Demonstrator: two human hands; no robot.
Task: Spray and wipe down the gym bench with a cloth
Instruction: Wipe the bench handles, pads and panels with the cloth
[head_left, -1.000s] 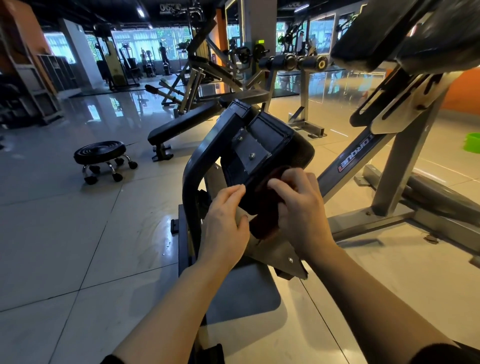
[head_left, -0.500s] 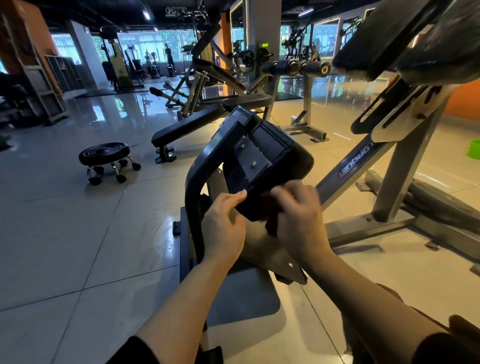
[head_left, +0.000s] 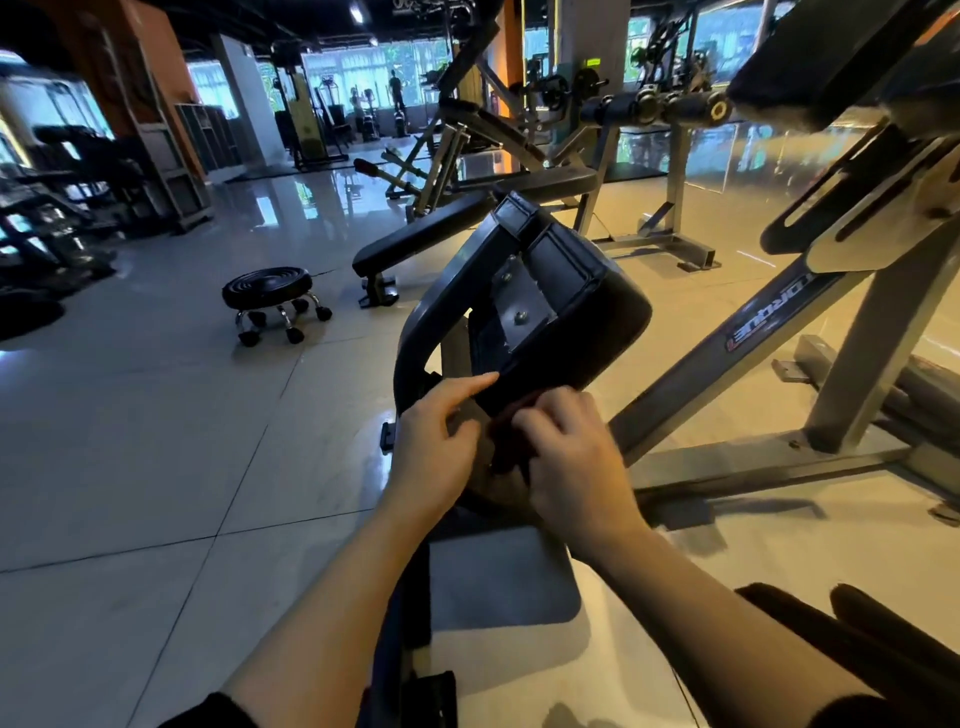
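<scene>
Glossy tiled gym floor spreads out below me, with weight machines, a flat bench and a low wheeled stool well off in the background. Directly ahead of me stands the black padded seat of the machine I am cleaning, tipped up on its curved dark frame so that its underside and a bolted metal plate face me.

My right hand sits at the lower edge of the pad, fingers curled and bunching a dark reddish cloth against it. Only a small part of the cloth shows between my two hands. My left hand is just beside it, forefinger stretched out and touching the pad's lower rim, the other fingers loosely bent; it seems to steady the pad.

What matters next, as I judge it: the pad's long axis runs up and away from my fingers, toward the upper right. The cloth is at the near, low end, so most of the pad lies above and beyond it. My right hand, holding the cloth, is the one placed to sweep upward. No spray bottle is in view.
</scene>
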